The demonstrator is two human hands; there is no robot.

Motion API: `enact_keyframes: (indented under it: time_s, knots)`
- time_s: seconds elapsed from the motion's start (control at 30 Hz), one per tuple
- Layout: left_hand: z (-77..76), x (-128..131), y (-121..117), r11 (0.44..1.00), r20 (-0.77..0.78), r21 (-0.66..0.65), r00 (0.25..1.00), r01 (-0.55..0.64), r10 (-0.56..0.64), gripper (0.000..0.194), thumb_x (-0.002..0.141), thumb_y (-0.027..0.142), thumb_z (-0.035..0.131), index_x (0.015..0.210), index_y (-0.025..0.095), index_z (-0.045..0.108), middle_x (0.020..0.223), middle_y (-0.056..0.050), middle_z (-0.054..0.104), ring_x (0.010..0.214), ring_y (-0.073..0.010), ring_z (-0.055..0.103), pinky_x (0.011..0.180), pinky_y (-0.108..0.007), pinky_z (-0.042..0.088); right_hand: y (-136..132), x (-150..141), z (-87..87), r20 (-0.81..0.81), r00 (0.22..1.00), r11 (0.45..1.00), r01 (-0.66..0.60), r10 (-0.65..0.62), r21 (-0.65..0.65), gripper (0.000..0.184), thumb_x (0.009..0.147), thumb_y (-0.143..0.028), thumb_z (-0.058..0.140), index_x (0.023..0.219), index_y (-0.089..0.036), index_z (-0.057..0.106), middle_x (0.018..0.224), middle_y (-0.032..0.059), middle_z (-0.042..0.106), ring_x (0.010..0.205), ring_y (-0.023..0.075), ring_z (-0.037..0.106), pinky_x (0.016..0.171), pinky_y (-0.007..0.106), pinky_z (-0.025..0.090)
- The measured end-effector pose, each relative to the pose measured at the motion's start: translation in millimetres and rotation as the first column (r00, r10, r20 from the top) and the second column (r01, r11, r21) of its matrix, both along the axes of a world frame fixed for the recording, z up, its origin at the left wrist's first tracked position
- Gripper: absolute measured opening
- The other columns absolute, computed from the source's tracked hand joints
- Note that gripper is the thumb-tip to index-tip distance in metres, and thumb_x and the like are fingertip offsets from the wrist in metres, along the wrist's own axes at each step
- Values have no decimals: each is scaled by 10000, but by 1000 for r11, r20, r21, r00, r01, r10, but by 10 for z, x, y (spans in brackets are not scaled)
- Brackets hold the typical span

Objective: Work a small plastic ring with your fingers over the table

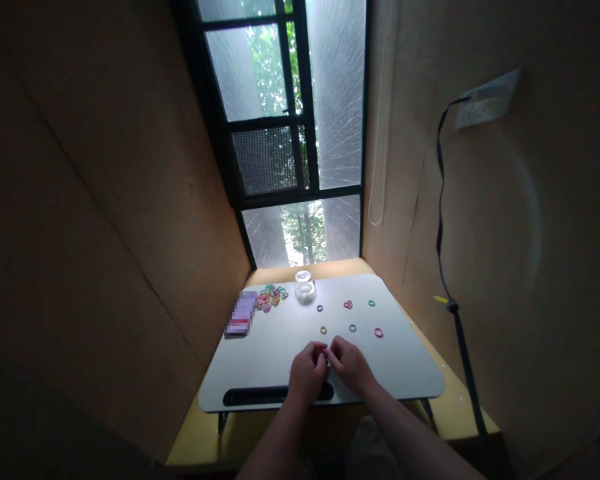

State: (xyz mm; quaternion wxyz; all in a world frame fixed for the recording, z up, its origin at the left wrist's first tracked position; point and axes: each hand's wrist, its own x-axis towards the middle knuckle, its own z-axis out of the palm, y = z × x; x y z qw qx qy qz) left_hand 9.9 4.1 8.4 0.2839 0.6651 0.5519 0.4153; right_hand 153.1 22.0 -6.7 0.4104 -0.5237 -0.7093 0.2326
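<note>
Over the near middle of a white folding table, my left hand and my right hand meet at the fingertips. Both are closed in a pinch; whatever sits between the fingers is too small and hidden to name. Just beyond them lie small coloured rings that look like hair ties: a yellow ring, a blue ring and a pink ring. Farther back are a dark purple ring, a red cluster of rings and a green ring.
A pile of mixed coloured rings lies at the back left, beside a phone with a blurred screen. Behind stands a clear round container. A black slot runs along the near edge. A cable hangs at the right.
</note>
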Motion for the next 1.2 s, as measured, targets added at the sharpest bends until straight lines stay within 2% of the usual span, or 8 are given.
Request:
enact_keyframes:
  time_s: [0.23, 0.43, 0.8, 1.2]
  knots:
    - [-7, -1, 16, 999, 30, 9, 999, 42, -42, 236, 847, 228, 490, 960, 213, 697, 886, -17, 733, 797, -157, 654, 747, -271, 477, -4, -6, 1, 30, 1000, 1000, -7, 6, 19, 188, 852, -301, 496, 690, -211, 460, 610, -28, 532, 569, 131, 481, 547, 237, 292]
    - [-2, -1, -2, 997, 26, 14, 997, 75, -75, 198, 842, 221, 487, 902, 207, 676, 815, -2, 709, 739, -146, 631, 694, -258, 457, -42, -25, 37, 71, 997, 999, 6, -8, 31, 184, 842, -281, 497, 679, -208, 452, 610, -26, 534, 571, 126, 471, 551, 238, 278]
    - [-13, -2, -7, 1000, -24, 13, 1000, 10, -10, 142, 824, 211, 490, 823, 196, 630, 747, 0, 664, 694, -146, 596, 663, -256, 429, -74, -8, 60, 70, 997, 998, -45, 41, 45, 113, 791, -210, 483, 679, -206, 469, 605, -28, 522, 572, 124, 463, 552, 235, 286]
    - [-76, -14, 42, 999, -31, 46, 999, -6, 7, 145, 831, 214, 493, 824, 194, 636, 735, 8, 661, 687, -136, 592, 658, -253, 426, -28, -27, 6, 109, 994, 998, -10, 4, 56, 117, 816, -219, 469, 704, -208, 499, 628, -19, 552, 587, 130, 485, 558, 237, 281]
